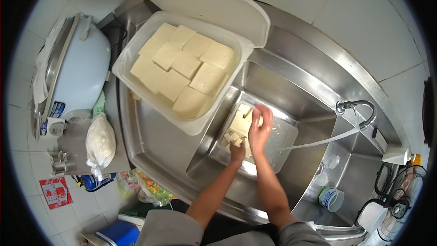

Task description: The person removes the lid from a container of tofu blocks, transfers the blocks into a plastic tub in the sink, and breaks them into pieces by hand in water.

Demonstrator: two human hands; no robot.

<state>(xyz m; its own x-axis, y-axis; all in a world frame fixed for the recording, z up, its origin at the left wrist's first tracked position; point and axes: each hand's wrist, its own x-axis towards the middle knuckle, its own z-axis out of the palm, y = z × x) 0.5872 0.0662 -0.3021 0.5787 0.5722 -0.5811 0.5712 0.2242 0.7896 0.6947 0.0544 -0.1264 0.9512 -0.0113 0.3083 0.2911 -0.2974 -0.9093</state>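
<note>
Ideally, the left hand (237,153) and right hand (261,132), apart over the translucent tray (286,133), grips unclear, should steady its pale cubes (234,137) without squeezing.

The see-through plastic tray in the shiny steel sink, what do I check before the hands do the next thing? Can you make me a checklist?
1. Rectangular see-through plastic tray sits inside the steel sink basin: ok.
2. Small pale, soft-looking cubes lie in the tray: ok, with bigger pieces beside them.
3. Left hand is at the cubes: ok. Firm grip on one: cannot tell.
4. Right hand is empty: cannot tell, its palm side is partly hidden.
5. Thin whitish hose reaches over to the tray: ok. Water running: cannot tell.
6. Big white plastic tub is uncovered: ok, pale square blocks show inside.
</note>
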